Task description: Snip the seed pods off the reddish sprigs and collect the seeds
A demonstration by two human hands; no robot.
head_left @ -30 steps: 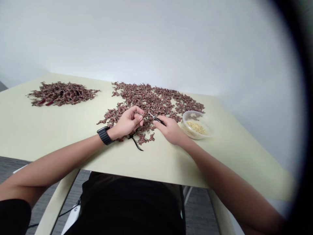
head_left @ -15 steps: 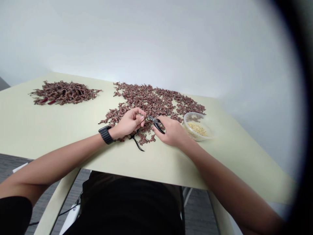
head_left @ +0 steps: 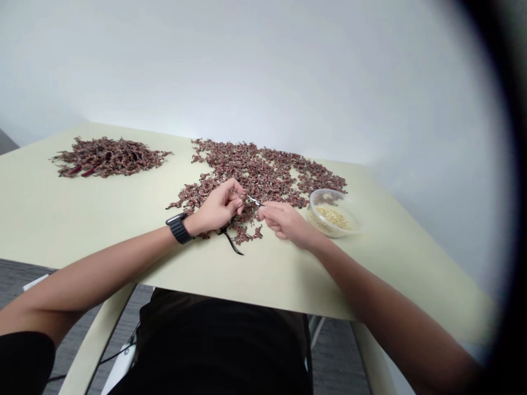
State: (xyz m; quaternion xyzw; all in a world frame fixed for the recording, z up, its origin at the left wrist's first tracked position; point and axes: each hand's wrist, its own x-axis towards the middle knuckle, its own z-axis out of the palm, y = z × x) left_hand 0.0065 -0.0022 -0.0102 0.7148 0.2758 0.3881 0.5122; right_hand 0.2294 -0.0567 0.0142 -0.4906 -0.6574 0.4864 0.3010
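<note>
My left hand [head_left: 220,207] is pinched on a small bit, too small to make out, over the dried sprigs [head_left: 263,175]. Right hand [head_left: 286,221] is clenched on the snips [head_left: 254,201], tips just beside my left fingertips [head_left: 240,201]. Keep tips steady, close to the pinch.

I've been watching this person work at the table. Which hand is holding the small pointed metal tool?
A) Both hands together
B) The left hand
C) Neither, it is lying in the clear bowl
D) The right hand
D. The tip of the small pointed metal tool sticks out of the right hand, pointing toward the left hand, which does not touch it.
</note>
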